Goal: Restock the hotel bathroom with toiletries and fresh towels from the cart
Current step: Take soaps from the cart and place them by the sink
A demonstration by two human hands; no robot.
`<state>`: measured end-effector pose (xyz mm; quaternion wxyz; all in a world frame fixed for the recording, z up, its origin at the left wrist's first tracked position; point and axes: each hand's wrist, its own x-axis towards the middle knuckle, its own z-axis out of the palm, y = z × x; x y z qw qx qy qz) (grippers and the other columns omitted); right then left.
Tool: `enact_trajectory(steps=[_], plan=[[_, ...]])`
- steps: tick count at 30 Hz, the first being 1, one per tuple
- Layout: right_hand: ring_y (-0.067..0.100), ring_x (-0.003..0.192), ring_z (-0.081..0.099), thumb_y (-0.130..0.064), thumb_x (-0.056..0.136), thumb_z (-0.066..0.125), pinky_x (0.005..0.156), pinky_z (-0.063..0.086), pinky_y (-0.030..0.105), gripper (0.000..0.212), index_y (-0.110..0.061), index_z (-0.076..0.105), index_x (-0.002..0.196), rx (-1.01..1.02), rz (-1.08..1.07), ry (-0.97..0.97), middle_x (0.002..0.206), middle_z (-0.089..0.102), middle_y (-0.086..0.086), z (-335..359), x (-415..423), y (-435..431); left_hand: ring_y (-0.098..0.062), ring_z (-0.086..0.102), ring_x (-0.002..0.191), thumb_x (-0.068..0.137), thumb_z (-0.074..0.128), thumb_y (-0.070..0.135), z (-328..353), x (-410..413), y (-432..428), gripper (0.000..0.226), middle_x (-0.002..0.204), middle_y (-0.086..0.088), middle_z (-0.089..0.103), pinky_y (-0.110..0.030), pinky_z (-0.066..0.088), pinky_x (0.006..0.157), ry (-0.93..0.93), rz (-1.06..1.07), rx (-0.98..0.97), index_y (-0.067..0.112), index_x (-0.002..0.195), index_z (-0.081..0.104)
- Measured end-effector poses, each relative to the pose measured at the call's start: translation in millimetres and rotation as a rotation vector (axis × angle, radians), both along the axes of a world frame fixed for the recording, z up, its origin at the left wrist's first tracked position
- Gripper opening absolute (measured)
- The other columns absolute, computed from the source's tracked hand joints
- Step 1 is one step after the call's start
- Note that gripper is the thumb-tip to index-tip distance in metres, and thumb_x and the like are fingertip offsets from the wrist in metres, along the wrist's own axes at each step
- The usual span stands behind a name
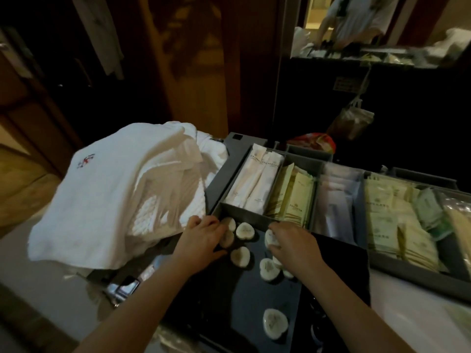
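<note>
Several small white wrapped soaps lie in a dark grey tray (229, 312) on the cart, such as one soap (245, 230) near the tray's far edge and another soap (274, 323) close to me. My left hand (201, 238) rests on a soap (226, 238) at the tray's left corner, fingers curled over it. My right hand (293, 244) grips a soap (270, 239) just right of that. A pile of white towels (119, 194) lies to the left of the tray.
Behind the soaps, grey compartments (339, 169) hold white sachets (257, 179), pale yellow packets (295, 197), clear bags (336, 200) and green-and-cream packets (397, 217). A plastic bag (353, 121) hangs from the dark wall. A mirror (382, 21) is at top right.
</note>
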<state>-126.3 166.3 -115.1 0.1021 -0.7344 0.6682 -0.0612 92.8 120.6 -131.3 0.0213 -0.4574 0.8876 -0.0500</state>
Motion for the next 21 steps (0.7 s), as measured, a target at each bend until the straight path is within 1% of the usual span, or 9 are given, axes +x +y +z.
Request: enact_trajectory(steps=[3, 6, 8, 10, 12, 14, 16, 18, 21], plan=[[0.022, 0.114, 0.053, -0.033, 0.092, 0.052, 0.09, 0.043, 0.031, 0.039, -0.017, 0.049, 0.127, -0.021, 0.019, 0.015, 0.123, 0.057, 0.005, -5.0, 1.5, -3.1, -0.009, 0.062, 0.089, 0.044, 0.072, 0.068, -2.9, -1.1, -1.9, 0.061, 0.083, 0.015, 0.068, -0.029, 0.047, 0.063, -0.005, -0.022, -0.032, 0.03, 0.091, 0.068], [0.021, 0.114, 0.052, -0.038, 0.091, 0.054, 0.09, 0.041, 0.031, 0.043, -0.018, 0.048, 0.128, -0.057, 0.027, 0.041, 0.122, 0.057, 0.003, -10.0, 2.3, -4.2, -0.011, 0.062, 0.091, 0.048, 0.07, 0.066, -5.2, -1.4, -3.5, 0.058, 0.084, 0.014, 0.068, -0.03, 0.045, 0.065, 0.005, -0.025, -0.027, 0.03, 0.093, 0.067], [0.022, 0.111, 0.054, -0.04, 0.088, 0.056, 0.088, 0.042, 0.032, 0.044, -0.018, 0.051, 0.126, -0.071, 0.025, 0.033, 0.119, 0.06, 0.004, -13.2, 2.8, -4.5, -0.01, 0.062, 0.088, 0.047, 0.07, 0.067, -4.1, -2.3, -4.0, 0.056, 0.081, 0.016, 0.067, -0.029, 0.045, 0.064, -0.007, -0.023, -0.038, 0.031, 0.09, 0.068], [0.025, 0.104, 0.058, -0.041, 0.085, 0.06, 0.081, 0.045, 0.034, 0.045, -0.017, 0.055, 0.122, -0.087, 0.03, 0.063, 0.11, 0.063, 0.005, -16.4, 2.7, -4.4, -0.01, 0.061, 0.09, 0.049, 0.07, 0.066, -2.1, -2.6, -3.5, 0.052, 0.083, 0.016, 0.067, -0.03, 0.044, 0.065, -0.005, 0.0, -0.025, 0.033, 0.089, 0.068], [0.028, 0.1, 0.06, -0.041, 0.081, 0.064, 0.076, 0.045, 0.035, 0.05, -0.017, 0.056, 0.124, -0.101, 0.062, 0.1, 0.107, 0.064, 0.007, -18.6, 3.4, -3.5, -0.012, 0.058, 0.099, 0.058, 0.067, 0.064, -2.1, -2.4, -3.9, 0.05, 0.092, 0.014, 0.068, -0.033, 0.041, 0.072, 0.006, 0.015, -0.006, 0.032, 0.098, 0.066], [0.027, 0.111, 0.053, -0.041, 0.085, 0.058, 0.083, 0.043, 0.036, 0.058, -0.02, 0.041, 0.138, -0.069, 0.136, 0.145, 0.123, 0.056, 0.005, -22.0, 4.2, -4.2, -0.015, 0.051, 0.113, 0.071, 0.061, 0.059, -1.4, -3.8, -4.5, 0.052, 0.109, 0.009, 0.064, -0.036, 0.034, 0.081, 0.035, 0.008, 0.04, 0.032, 0.115, 0.059], [0.026, 0.119, 0.044, -0.039, 0.09, 0.051, 0.09, 0.039, 0.037, 0.06, -0.022, 0.03, 0.144, -0.014, 0.19, 0.183, 0.132, 0.047, 0.004, -22.9, 4.5, -6.7, -0.016, 0.042, 0.122, 0.079, 0.055, 0.056, -0.7, -4.4, -4.8, 0.053, 0.121, 0.009, 0.059, -0.037, 0.029, 0.087, 0.061, 0.004, 0.06, 0.033, 0.126, 0.051], [0.025, 0.121, 0.04, -0.037, 0.092, 0.048, 0.092, 0.036, 0.036, 0.055, -0.022, 0.032, 0.143, -0.013, 0.223, 0.208, 0.133, 0.046, 0.004, -23.4, 5.2, -8.8, -0.014, 0.039, 0.125, 0.082, 0.053, 0.055, 0.6, -4.8, -4.1, 0.052, 0.126, 0.01, 0.056, -0.036, 0.027, 0.091, 0.07, 0.004, 0.067, 0.034, 0.129, 0.048], [0.023, 0.121, 0.039, -0.039, 0.091, 0.049, 0.093, 0.034, 0.035, 0.051, -0.021, 0.039, 0.137, 0.003, 0.234, 0.191, 0.132, 0.046, 0.002, -21.8, 5.4, -8.7, -0.012, 0.036, 0.126, 0.081, 0.051, 0.055, 1.6, -3.8, -2.9, 0.051, 0.127, 0.012, 0.054, -0.035, 0.025, 0.092, 0.061, 0.01, 0.074, 0.034, 0.128, 0.047]])
